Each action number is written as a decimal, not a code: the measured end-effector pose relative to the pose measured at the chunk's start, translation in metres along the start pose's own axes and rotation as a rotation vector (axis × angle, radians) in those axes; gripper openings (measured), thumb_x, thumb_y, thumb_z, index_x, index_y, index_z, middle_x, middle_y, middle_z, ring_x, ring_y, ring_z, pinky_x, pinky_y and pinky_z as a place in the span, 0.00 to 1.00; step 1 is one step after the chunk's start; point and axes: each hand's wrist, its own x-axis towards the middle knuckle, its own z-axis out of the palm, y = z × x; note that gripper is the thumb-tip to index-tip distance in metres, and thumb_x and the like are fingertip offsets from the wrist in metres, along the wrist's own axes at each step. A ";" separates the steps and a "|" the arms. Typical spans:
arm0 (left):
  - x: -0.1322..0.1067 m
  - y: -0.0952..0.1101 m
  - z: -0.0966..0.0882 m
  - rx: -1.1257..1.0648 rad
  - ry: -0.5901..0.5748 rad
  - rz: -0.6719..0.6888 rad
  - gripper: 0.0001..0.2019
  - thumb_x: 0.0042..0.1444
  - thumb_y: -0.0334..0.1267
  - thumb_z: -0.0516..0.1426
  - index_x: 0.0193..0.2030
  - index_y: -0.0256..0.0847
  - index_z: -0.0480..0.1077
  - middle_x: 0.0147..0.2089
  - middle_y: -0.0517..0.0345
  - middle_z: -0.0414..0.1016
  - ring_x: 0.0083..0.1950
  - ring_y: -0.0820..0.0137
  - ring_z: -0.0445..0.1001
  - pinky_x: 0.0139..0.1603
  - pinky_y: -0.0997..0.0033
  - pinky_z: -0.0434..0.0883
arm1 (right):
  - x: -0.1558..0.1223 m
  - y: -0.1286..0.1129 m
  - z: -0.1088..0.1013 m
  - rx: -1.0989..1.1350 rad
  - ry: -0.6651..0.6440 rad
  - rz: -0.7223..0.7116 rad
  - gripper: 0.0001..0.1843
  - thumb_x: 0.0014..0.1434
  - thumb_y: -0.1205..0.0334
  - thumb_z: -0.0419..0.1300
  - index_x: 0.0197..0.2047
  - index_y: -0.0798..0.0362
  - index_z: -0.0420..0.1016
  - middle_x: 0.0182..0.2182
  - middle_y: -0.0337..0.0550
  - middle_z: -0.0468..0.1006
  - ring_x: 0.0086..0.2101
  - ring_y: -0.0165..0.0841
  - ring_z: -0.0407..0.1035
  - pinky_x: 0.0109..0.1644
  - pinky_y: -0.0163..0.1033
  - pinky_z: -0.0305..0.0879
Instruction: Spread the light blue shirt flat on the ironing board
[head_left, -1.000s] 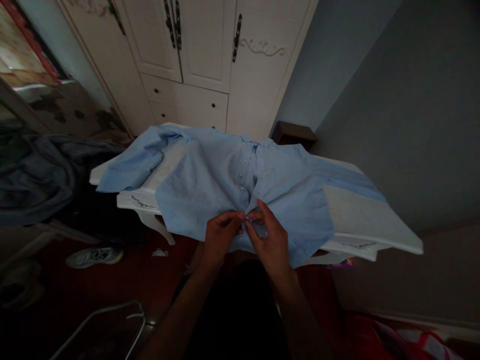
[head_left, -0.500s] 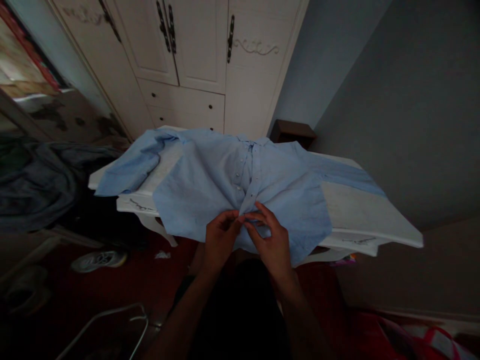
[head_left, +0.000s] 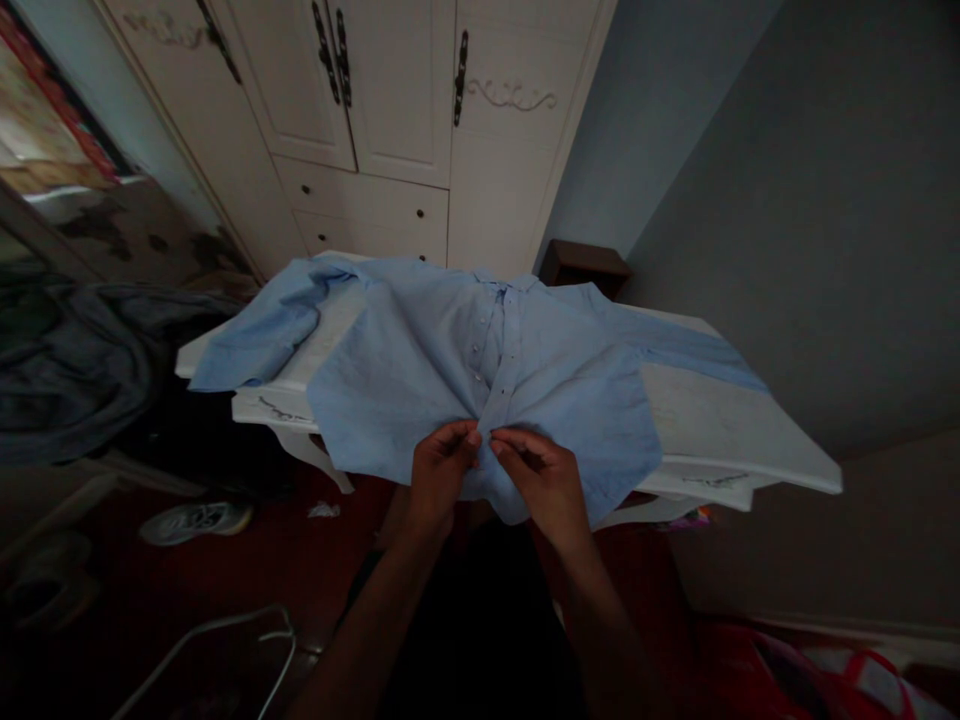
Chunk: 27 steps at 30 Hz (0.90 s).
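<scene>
A light blue button-up shirt lies front up across a white table, sleeves spread to both sides and its hem hanging over the near edge. Its front edges overlap low down, while higher up they lie apart with several buttons showing. My left hand pinches the left side of the front placket near the hem. Close beside it, my right hand pinches the placket's right side, thumb against forefinger. Whether a button sits between the fingertips is too small to see.
Behind the table stands a white wardrobe with dark handles. Dark clothes are heaped at the left. On the red floor are a shoe and a white metal frame. A small brown box is by the wall.
My right hand's fingers have drawn in from reaching over the placket to a pinch, and the two hands have parted slightly. The shirt's lower edge now shows between them.
</scene>
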 end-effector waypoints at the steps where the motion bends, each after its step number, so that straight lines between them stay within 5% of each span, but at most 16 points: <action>1: 0.000 0.000 0.000 0.003 -0.002 -0.009 0.13 0.44 0.45 0.65 0.34 0.37 0.77 0.23 0.64 0.67 0.24 0.79 0.61 0.27 0.79 0.61 | 0.001 0.000 0.000 0.008 -0.006 0.028 0.09 0.58 0.59 0.62 0.41 0.50 0.81 0.38 0.43 0.82 0.38 0.34 0.76 0.45 0.40 0.72; 11: -0.004 0.000 0.004 0.087 0.041 0.037 0.11 0.49 0.42 0.60 0.34 0.37 0.76 0.25 0.62 0.69 0.25 0.78 0.61 0.27 0.77 0.61 | 0.011 -0.012 -0.006 -0.214 -0.113 -0.014 0.07 0.57 0.63 0.62 0.38 0.50 0.82 0.35 0.43 0.83 0.35 0.35 0.77 0.44 0.41 0.72; 18: -0.010 0.007 0.010 0.136 0.049 0.109 0.12 0.50 0.44 0.61 0.35 0.36 0.76 0.32 0.57 0.76 0.31 0.74 0.69 0.34 0.75 0.68 | 0.016 -0.018 -0.004 -0.327 -0.121 -0.055 0.05 0.57 0.66 0.61 0.34 0.52 0.80 0.30 0.42 0.81 0.31 0.32 0.74 0.39 0.37 0.69; 27: -0.004 0.002 0.002 0.109 0.036 0.070 0.13 0.48 0.45 0.64 0.34 0.37 0.77 0.28 0.59 0.74 0.26 0.77 0.65 0.28 0.78 0.64 | 0.015 -0.011 -0.009 -0.204 -0.150 -0.031 0.06 0.57 0.62 0.62 0.37 0.52 0.80 0.33 0.42 0.82 0.34 0.33 0.76 0.40 0.37 0.70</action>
